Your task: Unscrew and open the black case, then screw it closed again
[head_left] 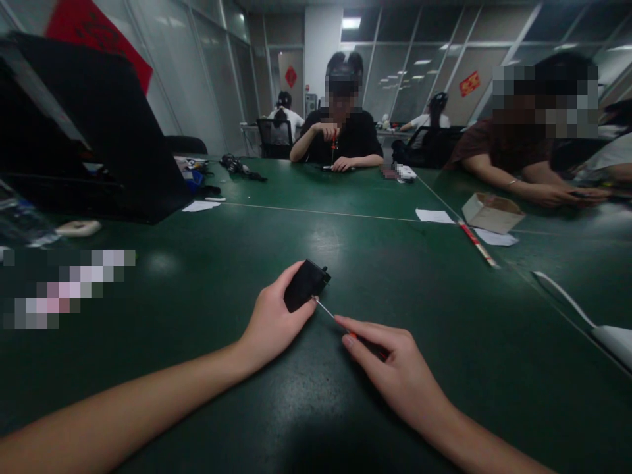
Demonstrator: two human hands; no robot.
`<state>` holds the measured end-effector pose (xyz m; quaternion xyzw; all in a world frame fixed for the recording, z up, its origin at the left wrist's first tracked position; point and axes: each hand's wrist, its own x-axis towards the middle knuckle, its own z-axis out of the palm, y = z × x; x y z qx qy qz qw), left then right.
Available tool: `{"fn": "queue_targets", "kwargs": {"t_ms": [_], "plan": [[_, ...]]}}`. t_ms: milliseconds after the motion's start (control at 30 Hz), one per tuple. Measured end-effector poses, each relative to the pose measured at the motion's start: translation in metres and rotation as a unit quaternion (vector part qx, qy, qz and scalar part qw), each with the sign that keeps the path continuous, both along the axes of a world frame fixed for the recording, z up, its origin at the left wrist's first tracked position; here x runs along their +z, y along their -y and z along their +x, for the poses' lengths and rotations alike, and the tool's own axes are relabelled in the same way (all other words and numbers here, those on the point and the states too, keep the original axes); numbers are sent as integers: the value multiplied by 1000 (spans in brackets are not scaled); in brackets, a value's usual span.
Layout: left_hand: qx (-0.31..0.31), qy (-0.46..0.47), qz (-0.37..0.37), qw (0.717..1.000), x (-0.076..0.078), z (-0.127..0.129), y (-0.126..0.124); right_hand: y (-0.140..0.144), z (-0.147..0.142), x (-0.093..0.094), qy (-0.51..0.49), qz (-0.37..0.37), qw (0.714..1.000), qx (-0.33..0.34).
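My left hand [271,322] is closed around a small black box-shaped device [305,286], thumb along its near side and fingers along its far side. Small tabs stick out of the device's right end. In my right hand [395,362] is a screwdriver [326,309] with an orange-red and dark handle, pinched between thumb and fingers. The thin metal shaft points up and left. Its tip meets the device's near right corner, close to my left thumb; whether it sits in a screw is too small to tell.
A dark open laptop [113,131] stands at the left of the green table [197,408]. Cables [239,166] lie farther back. At the right are a cardboard box [492,212], a red-and-white strip [476,243] and a white cable [563,296]. Several people sit beyond.
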<state>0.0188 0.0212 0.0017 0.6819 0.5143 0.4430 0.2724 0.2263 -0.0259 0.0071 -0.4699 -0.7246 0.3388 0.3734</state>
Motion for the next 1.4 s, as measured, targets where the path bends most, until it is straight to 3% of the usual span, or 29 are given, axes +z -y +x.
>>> {"fn": "queue_targets", "kwargs": {"t_ms": [167,433,567,733,967,1167,1300,1400], "plan": [[2,-16,15,1000,0,0,0,2,2,2,6,-23,1000,2],[15,-37,17,999,0,-2,-1,-2,7,4,-69,-193,979,-19],[3,-41,25,999,-1,-2,1,-8,8,8,-67,-185,980,-16],[-2,-53,33,998,-2,-2,3,-9,7,9,-114,-239,964,23],[-12,-49,34,998,-2,-3,3,-4,3,5,-49,-140,989,-14],[-11,-59,53,997,-1,-2,5,-1,3,5,54,22,998,-1],[-4,-84,83,993,0,-2,8,3,5,-7,109,152,982,35],[-1,-94,91,991,0,-1,10,4,11,-14,224,252,941,42]]}}
